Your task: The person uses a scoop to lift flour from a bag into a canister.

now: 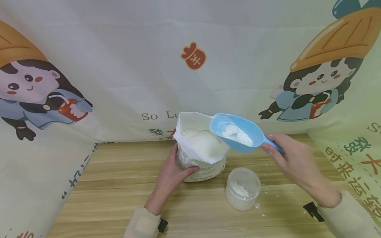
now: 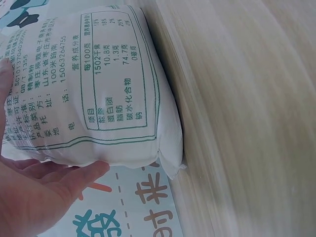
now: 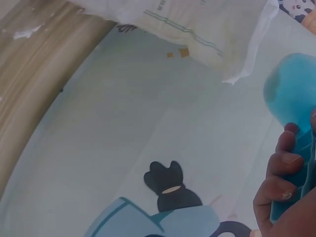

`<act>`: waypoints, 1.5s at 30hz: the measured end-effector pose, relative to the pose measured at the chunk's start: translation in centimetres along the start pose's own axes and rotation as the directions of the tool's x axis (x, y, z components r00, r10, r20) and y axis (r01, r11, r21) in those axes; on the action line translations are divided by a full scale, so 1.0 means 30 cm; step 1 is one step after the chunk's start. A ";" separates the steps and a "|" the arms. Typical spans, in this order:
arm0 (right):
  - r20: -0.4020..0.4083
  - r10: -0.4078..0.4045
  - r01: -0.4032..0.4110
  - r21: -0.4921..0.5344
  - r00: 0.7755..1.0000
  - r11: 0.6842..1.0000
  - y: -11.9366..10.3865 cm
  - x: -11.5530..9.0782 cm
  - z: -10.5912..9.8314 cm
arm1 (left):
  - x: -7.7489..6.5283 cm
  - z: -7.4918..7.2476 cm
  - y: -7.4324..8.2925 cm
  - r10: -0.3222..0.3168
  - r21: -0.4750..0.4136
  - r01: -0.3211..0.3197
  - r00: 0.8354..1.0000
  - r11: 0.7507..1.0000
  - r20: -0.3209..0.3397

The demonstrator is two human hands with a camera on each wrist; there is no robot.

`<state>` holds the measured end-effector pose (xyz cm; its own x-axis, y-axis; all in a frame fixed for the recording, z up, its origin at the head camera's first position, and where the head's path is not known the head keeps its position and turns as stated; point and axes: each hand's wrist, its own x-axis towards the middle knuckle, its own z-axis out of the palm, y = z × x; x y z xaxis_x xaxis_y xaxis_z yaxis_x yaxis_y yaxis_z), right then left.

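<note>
Blue plastic is being gripped on the right: the scoop (image 1: 253, 131) is being held by its handle (image 1: 274, 145), round which the fingers of the right hand (image 1: 293, 158) are being curled. White powder (image 1: 236, 134) is being carried in its bowl, whose tip is being held across the right edge of the bag's mouth; whether the rim is being touched cannot be told. The white printed bag (image 1: 205, 170) is being kept upright on the wood-grain counter (image 1: 104, 198), close to the backdrop (image 1: 143, 66). It is being clasped at its left side by the left hand (image 1: 174, 173), with the thumb being laid along the front. A heap of flour-like powder (image 1: 205, 142) is being held inside the bag, its top being framed by a folded-out rim.

Just in front of the bag, to its right, the clear tub (image 1: 241, 204) is being supported on the counter between the two forearms, with a little powder being contained at the bottom. White specks (image 1: 257, 205) are being shown beside it. Part of the backdrop's lettering (image 1: 150, 116) is being blocked by the bag, and the bag's right rim is being partly covered by the scoop. Cartoon figures (image 1: 319, 89) are being displayed on both sides, around a red emblem (image 1: 193, 56).
</note>
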<state>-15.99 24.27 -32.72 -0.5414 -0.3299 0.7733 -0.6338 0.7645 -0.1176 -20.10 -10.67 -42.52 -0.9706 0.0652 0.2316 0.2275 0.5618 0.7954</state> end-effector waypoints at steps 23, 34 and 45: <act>0.089 0.039 -0.035 -0.044 0.995 0.998 0.134 -0.130 -0.118 | 0.004 0.005 -0.006 0.007 0.027 -0.006 1.000 1.000 -0.012; 0.166 0.012 0.006 -0.106 0.986 0.994 0.190 -0.191 -0.140 | 0.002 0.001 -0.005 0.006 0.031 -0.005 1.000 0.999 -0.005; 0.216 -0.103 0.121 -0.074 0.971 0.990 0.233 -0.181 -0.154 | 0.004 -0.002 -0.008 0.023 -0.002 -0.023 1.000 1.000 0.003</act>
<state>-14.94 33.97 -34.87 -0.5798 -0.5185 0.6285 -0.6523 0.7576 0.0232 -20.28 -10.85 -42.66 -0.9653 0.0804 0.2484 0.2501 0.5582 0.7911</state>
